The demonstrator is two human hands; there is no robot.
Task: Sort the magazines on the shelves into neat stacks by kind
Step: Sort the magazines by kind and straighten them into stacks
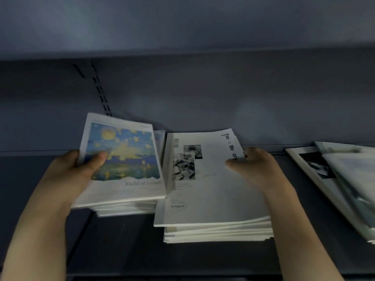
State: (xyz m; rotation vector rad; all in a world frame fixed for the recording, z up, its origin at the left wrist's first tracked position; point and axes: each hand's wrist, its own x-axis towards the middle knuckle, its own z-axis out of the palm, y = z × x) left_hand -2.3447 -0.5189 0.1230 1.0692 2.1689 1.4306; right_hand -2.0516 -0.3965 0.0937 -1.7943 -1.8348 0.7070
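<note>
Two stacks of magazines sit side by side on a dark shelf (121, 250). The left stack (125, 207) is topped by a magazine with a blue and yellow painted cover (127, 155), titled "Field of wind". My left hand (81, 169) grips that top magazine at its left edge, thumb on the cover, and its far end is raised. The right stack (219, 230) is topped by a white magazine (211, 191) with small black-and-white photos. My right hand (255, 167) holds this white magazine at its right edge, thumb on top.
A third, looser pile of magazines (341, 179) with a black-and-white cover lies slanted at the right end of the shelf. The grey back panel (203, 102) has a slotted upright (101, 92). Another shelf (182, 27) hangs overhead.
</note>
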